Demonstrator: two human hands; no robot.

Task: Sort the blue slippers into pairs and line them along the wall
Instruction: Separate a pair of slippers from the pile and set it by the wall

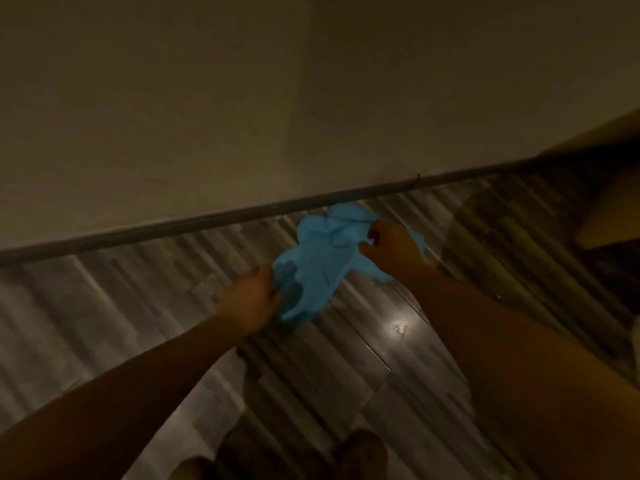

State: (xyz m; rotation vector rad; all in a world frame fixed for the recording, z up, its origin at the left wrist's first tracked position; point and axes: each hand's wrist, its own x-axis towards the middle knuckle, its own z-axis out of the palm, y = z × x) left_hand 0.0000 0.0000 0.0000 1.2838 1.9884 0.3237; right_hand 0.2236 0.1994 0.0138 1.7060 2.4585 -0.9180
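Observation:
A bunch of thin, crumpled blue slippers hangs over the striped grey floor close to the wall. My left hand grips the bunch at its lower left end. My right hand pinches the upper right part of the same bunch. The picture is dim and blurred, so single slippers cannot be told apart, and I cannot tell whether the bunch touches the floor.
A plain beige wall fills the upper half, with a dark skirting board running along its foot. A light-coloured piece of furniture stands at the right edge. My feet show at the bottom.

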